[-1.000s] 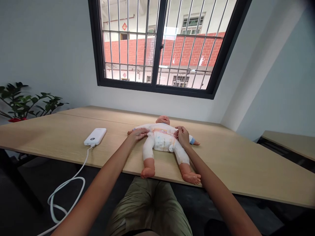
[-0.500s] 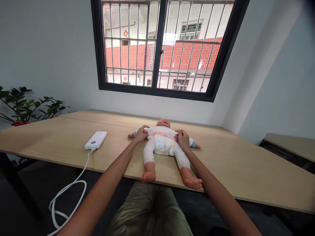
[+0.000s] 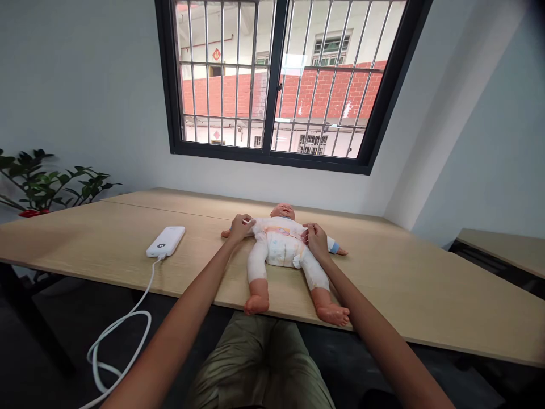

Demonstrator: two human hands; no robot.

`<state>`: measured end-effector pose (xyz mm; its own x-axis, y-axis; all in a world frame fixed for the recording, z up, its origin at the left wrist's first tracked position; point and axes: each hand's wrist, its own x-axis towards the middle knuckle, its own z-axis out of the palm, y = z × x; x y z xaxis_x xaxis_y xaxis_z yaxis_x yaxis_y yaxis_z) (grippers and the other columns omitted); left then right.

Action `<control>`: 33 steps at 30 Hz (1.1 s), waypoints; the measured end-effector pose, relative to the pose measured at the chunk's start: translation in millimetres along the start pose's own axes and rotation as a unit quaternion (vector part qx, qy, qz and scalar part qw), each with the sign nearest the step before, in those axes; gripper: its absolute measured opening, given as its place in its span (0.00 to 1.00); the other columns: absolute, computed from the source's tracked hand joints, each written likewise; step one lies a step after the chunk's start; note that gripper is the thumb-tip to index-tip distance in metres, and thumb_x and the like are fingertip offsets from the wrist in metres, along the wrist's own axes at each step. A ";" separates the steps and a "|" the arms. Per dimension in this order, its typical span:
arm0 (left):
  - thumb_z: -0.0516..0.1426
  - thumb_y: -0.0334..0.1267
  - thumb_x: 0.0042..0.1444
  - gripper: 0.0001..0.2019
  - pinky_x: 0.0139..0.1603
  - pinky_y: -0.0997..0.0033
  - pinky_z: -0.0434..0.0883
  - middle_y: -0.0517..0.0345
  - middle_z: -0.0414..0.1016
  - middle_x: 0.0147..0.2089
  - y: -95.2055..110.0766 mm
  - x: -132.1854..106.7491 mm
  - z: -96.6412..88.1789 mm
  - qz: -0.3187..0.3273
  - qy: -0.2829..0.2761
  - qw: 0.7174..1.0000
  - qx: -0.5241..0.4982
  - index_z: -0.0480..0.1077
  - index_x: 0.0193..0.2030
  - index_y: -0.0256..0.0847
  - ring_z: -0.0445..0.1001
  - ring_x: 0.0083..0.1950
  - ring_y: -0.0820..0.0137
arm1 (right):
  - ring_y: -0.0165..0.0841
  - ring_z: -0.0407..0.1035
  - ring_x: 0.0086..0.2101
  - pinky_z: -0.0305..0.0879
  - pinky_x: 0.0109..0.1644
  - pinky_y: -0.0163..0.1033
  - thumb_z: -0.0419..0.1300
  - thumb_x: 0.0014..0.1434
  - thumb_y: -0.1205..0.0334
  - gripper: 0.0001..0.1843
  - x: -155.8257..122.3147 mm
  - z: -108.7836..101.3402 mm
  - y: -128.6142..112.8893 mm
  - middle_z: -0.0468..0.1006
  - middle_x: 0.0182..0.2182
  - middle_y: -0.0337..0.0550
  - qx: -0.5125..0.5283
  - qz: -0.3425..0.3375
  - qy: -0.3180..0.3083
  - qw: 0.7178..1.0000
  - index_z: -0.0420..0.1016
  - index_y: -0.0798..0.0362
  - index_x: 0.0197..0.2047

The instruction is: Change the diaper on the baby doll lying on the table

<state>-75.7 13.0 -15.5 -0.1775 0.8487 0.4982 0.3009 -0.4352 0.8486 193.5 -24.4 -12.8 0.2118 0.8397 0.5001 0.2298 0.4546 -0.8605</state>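
Observation:
A baby doll (image 3: 255, 267) in a white suit with blue cuffs lies on its back on the table, its feet toward me. A white diaper (image 3: 283, 250) with a coloured waistband is around its hips. My left hand (image 3: 240, 227) is closed in a pinch on the thin white edge of the diaper at its left side, partly covering the doll's arm. At the opposite side of the waist, my right hand (image 3: 315, 243) has its fingers closed on the diaper's edge. Its fingertips are partly hidden.
On the wooden table (image 3: 404, 284), a white power bank (image 3: 166, 241) lies to the left. Its white cable (image 3: 147, 312) hangs over the front edge near my left forearm. A potted plant (image 3: 46, 182) stands at the far left, and a barred window (image 3: 272, 85) is behind the table.
My left hand has shifted slightly outward to the left, away from the doll's waist. My right hand and the doll stay about where they were.

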 end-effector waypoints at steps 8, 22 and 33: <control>0.64 0.39 0.42 0.09 0.31 0.75 0.68 0.58 0.73 0.30 9.2 -0.4 -7.4 -0.092 -0.034 0.978 -0.184 0.69 0.25 0.38 0.71 0.31 0.73 | 0.32 0.68 0.28 0.63 0.35 0.37 0.58 0.58 0.47 0.15 -2.0 0.8 -27.6 0.76 0.28 0.41 -0.107 -0.148 -0.038 0.982 0.74 0.51 0.36; 0.62 0.36 0.40 0.09 0.24 0.79 0.63 0.61 0.69 0.20 37.1 -9.6 -6.1 -0.056 -0.199 0.963 -0.175 0.65 0.20 0.37 0.67 0.24 0.76 | 0.53 0.63 0.54 0.58 0.56 0.54 0.60 0.58 0.43 0.20 12.6 101.5 -40.1 0.76 0.49 0.56 -0.449 -0.171 -0.353 0.803 0.79 0.52 0.38; 0.62 0.40 0.45 0.09 0.33 0.74 0.64 0.58 0.72 0.26 38.7 -22.6 34.6 0.059 -0.217 0.967 -0.123 0.70 0.24 0.36 0.68 0.30 0.73 | 0.41 0.66 0.56 0.65 0.57 0.44 0.73 0.40 0.51 0.41 17.8 45.8 -39.1 0.72 0.57 0.50 -0.059 -0.043 -0.342 0.937 0.71 0.51 0.57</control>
<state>-27.6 -12.6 0.0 0.2704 0.8121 0.5170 0.0539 -0.5489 0.8341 144.8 -13.7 25.4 -0.4618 0.8139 0.3526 0.3296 0.5265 -0.7837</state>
